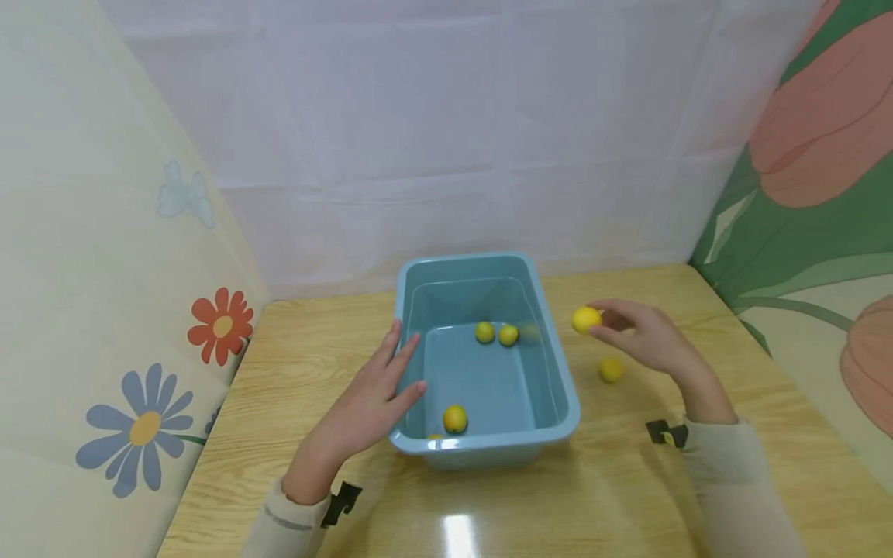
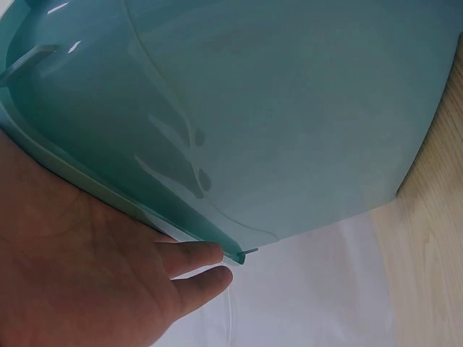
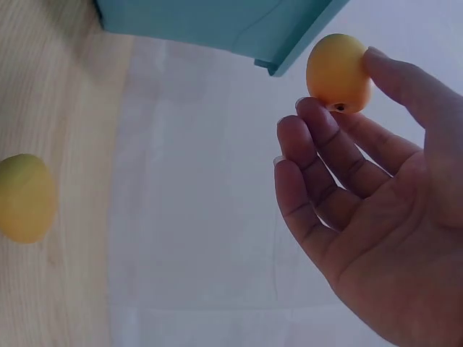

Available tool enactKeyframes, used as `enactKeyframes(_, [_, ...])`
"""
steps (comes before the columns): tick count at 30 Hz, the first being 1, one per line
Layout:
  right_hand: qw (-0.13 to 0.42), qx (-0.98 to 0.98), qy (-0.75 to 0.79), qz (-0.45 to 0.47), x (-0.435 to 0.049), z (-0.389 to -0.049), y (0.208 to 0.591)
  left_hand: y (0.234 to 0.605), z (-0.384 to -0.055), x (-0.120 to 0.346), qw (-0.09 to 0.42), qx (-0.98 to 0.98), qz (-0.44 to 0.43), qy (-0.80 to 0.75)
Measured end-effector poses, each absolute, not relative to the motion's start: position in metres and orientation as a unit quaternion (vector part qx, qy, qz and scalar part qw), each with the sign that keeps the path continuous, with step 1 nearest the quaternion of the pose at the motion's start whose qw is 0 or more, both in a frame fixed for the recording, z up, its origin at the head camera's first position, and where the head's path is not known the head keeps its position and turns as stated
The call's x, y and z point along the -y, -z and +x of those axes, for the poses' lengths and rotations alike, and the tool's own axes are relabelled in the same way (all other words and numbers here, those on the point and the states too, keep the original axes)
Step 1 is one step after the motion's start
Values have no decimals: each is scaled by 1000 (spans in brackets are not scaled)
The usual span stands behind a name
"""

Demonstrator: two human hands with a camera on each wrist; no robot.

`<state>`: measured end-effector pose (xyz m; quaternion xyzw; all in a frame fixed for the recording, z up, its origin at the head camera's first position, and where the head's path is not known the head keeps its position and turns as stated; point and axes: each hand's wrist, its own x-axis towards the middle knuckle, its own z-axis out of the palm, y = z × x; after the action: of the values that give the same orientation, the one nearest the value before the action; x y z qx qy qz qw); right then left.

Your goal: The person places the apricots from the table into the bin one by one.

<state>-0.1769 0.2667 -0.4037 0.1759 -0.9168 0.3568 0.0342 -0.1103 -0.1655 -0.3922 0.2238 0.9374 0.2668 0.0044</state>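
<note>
A small oval yellow fruit (image 1: 587, 320) is pinched between the thumb and fingertips of my right hand (image 1: 645, 335), raised to the right of a blue plastic basin (image 1: 481, 443). In the right wrist view a small dark stem spot shows on the held fruit (image 3: 338, 74). My left hand (image 1: 370, 399) rests along the basin's left rim, fingers spread and fairly straight. Inside the basin, two yellow-green fruits (image 1: 484, 332) lie side by side toward the back. An orange-yellow fruit (image 1: 455, 418) sits at the near left, with another mostly hidden behind the front rim.
Another yellow fruit (image 1: 611, 370) lies on the wooden table (image 1: 314, 341) below my right hand, right of the basin. A white cloth backdrop (image 1: 446, 139) stands behind the table. Panels with printed flowers (image 1: 145, 428) flank it on both sides.
</note>
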Motion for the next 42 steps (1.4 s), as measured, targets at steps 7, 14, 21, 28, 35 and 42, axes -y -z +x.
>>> enactKeyframes(7, [51,911,-359,197,-258,-172,393,391,-110,166,4,-937,225,-268])
enactKeyframes(14, [67,905,-359,220,-250,-166,383,391,-111,166,7,-937,221,-269])
enactKeyframes(21, [68,901,-360,232,-240,-160,375,392,-110,167,5,-937,224,-269])
enactKeyframes(28, [72,896,-362,249,-232,-156,372,394,-111,166,-4,-937,227,-267])
enactKeyframes(35, [73,886,-370,269,-224,-154,371,394,-111,166,-7,-936,230,-265])
enactKeyframes(42, [64,876,-376,296,-214,-152,368,393,-110,166,-1,-937,228,-266])
